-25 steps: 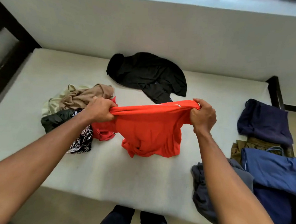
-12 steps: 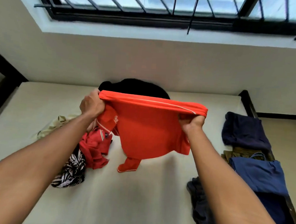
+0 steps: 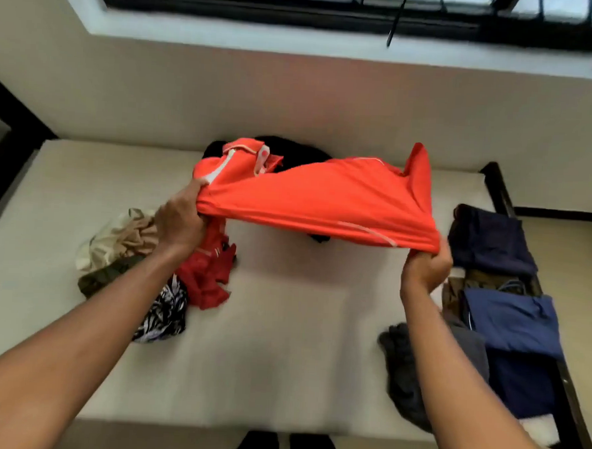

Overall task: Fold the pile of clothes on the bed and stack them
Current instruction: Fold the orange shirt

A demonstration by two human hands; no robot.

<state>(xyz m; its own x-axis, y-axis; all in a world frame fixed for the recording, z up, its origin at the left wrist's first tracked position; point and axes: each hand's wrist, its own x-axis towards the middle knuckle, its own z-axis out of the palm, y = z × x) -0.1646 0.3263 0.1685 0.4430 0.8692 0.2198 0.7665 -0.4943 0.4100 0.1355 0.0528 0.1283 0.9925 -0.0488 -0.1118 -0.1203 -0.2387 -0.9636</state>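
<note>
An orange shirt (image 3: 320, 198) with white piping is stretched out flat in the air above the pale mattress (image 3: 280, 361). My left hand (image 3: 181, 220) grips its left edge and my right hand (image 3: 426, 265) grips its right edge. The unfolded pile lies at the left: a beige garment (image 3: 126, 236), a dark green one (image 3: 103, 276), a red one (image 3: 206, 278) and a black-and-white patterned one (image 3: 163, 313). A black garment (image 3: 291, 148) lies at the back, mostly hidden behind the shirt.
Navy clothes (image 3: 489, 241), blue clothes (image 3: 512, 321) and an olive piece (image 3: 455, 294) lie along the right edge, with a grey garment (image 3: 403, 370) beside them. A dark bed frame (image 3: 495, 186) borders the mattress. The wall and a barred window (image 3: 333, 6) stand behind.
The orange shirt hung down from my hands before; it has now swung up and forward and lies spread nearly level. My hands moved wider apart.
</note>
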